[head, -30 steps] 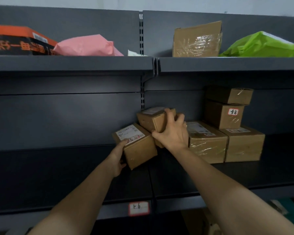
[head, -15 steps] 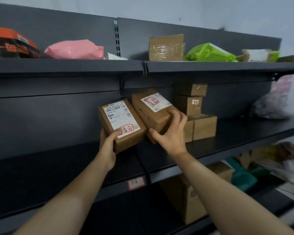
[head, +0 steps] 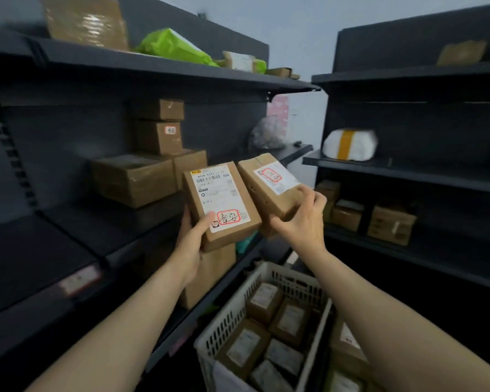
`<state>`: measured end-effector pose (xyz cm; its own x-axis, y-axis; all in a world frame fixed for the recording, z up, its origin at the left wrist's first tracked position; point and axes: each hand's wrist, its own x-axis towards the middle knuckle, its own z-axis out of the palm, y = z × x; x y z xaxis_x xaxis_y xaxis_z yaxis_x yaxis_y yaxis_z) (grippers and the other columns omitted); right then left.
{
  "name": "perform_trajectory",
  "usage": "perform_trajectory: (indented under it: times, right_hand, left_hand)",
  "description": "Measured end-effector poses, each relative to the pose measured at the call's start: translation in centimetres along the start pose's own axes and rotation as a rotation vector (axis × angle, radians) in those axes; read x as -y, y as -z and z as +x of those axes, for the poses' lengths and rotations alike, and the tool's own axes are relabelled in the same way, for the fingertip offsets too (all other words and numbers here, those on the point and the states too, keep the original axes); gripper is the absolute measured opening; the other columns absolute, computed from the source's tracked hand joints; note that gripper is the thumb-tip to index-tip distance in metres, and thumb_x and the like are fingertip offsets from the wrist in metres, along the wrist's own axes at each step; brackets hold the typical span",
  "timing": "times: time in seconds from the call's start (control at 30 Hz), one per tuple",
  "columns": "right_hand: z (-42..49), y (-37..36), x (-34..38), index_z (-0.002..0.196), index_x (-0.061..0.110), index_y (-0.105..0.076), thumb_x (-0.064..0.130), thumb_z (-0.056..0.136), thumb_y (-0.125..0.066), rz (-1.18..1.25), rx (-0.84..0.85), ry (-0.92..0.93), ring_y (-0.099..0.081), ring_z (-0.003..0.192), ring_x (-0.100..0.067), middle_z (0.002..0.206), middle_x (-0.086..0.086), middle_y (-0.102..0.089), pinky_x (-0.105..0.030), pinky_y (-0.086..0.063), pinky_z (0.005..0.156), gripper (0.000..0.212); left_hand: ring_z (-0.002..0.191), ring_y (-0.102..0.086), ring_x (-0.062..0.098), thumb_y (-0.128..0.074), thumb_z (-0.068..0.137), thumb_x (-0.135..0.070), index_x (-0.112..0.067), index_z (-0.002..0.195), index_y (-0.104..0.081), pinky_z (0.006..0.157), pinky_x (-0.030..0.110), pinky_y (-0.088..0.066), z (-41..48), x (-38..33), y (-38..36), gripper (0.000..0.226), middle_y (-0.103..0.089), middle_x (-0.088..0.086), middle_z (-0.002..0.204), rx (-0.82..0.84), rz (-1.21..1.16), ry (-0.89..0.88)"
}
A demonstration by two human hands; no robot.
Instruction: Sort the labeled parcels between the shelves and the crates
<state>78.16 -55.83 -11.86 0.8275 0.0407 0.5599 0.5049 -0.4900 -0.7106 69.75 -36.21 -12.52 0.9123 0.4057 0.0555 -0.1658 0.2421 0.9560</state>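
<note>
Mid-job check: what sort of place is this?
Likely a parcel sorting or pickup room: dark metal shelves hold taped cardboard boxes, and a white crate below is full of labelled parcels.

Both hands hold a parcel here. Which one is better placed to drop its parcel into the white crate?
Probably the right hand: the right parcel hangs nearly above the white crate, while the left hand with the left parcel sits further over, by the shelves.
</note>
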Motion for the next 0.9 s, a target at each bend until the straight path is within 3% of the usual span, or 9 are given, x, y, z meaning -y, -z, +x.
perform_trajectory:
  times: [0.07,0.17,0.23,0.47,0.63,0.8,0.9]
  right_hand:
    - [-0.8,2.1,-3.8,0.144,0.030,-0.022,0.031,0.066,-0.078,-0.029,0.020,-0.101,-0.034,0.116,-0.020,0.134,-0.006,-0.020,-0.030,-0.039,0.097,0.096]
    - [-2.8,4.8,-10.0,0.151,0.033,-0.009,0.029,0.066,-0.078,-0.102,0.049,-0.255,-0.030,0.124,-0.023,0.137,-0.002,-0.014,-0.034,-0.037,0.104,0.109]
    - [-4.5,6.2,-14.3,0.152,0.030,-0.004,0.028,0.067,-0.078,-0.150,0.060,-0.358,-0.030,0.128,-0.027,0.138,-0.002,-0.013,-0.039,-0.036,0.108,0.113]
    - [-9.6,7.7,-27.3,0.152,0.018,-0.005,0.030,0.066,-0.082,-0.261,0.085,-0.572,-0.031,0.130,-0.025,0.142,-0.005,-0.012,-0.033,-0.039,0.106,0.116]
    - [-11.6,7.3,-33.2,0.153,0.014,-0.004,0.036,0.071,-0.082,-0.341,0.098,-0.678,-0.033,0.131,-0.024,0.142,-0.011,-0.017,-0.031,-0.038,0.103,0.115]
    - [-14.1,6.6,-37.5,0.153,0.018,-0.003,0.041,0.071,-0.079,-0.393,0.144,-0.767,-0.032,0.131,-0.030,0.140,-0.006,-0.012,-0.039,-0.042,0.105,0.114]
    - [-15.3,6.4,-39.5,0.151,0.020,-0.006,0.038,0.070,-0.078,-0.392,0.149,-0.823,-0.031,0.131,-0.031,0.140,-0.005,-0.012,-0.043,-0.043,0.105,0.111]
  left_hand:
    - [0.111,-0.061,0.017,-0.062,0.086,-0.033,-0.043,0.140,-0.032,0.100,0.044,-0.044,0.6,3.2,-3.0,0.063,-0.062,-0.006,0.127,0.070,0.035,0.067]
    - [0.105,-0.062,0.013,-0.061,0.088,-0.025,-0.040,0.138,-0.034,0.084,0.033,-0.050,1.0,8.5,-6.9,0.059,-0.062,-0.005,0.125,0.171,0.049,0.186]
    - [0.106,-0.063,0.016,-0.063,0.087,-0.019,-0.039,0.139,-0.032,0.087,0.038,-0.051,1.3,12.5,-8.9,0.064,-0.062,-0.002,0.126,0.214,0.056,0.280]
    - [0.105,-0.062,0.018,-0.067,0.084,-0.013,-0.039,0.133,-0.040,0.084,0.040,-0.052,2.1,24.4,-13.8,0.062,-0.065,-0.004,0.117,0.291,0.186,0.561]
    - [0.106,-0.058,0.017,-0.069,0.082,-0.020,-0.043,0.136,-0.035,0.077,0.040,-0.048,3.4,31.0,-15.8,0.068,-0.062,-0.003,0.123,0.283,0.309,0.720]
    - [0.111,-0.056,0.023,-0.070,0.081,-0.025,-0.045,0.135,-0.036,0.098,0.053,-0.042,3.5,36.1,-16.9,0.067,-0.062,-0.001,0.120,0.274,0.393,0.825]
    - [0.113,-0.055,0.023,-0.070,0.081,-0.029,-0.045,0.136,-0.034,0.099,0.053,-0.042,3.6,38.1,-17.6,0.068,-0.060,-0.001,0.125,0.277,0.455,0.851]
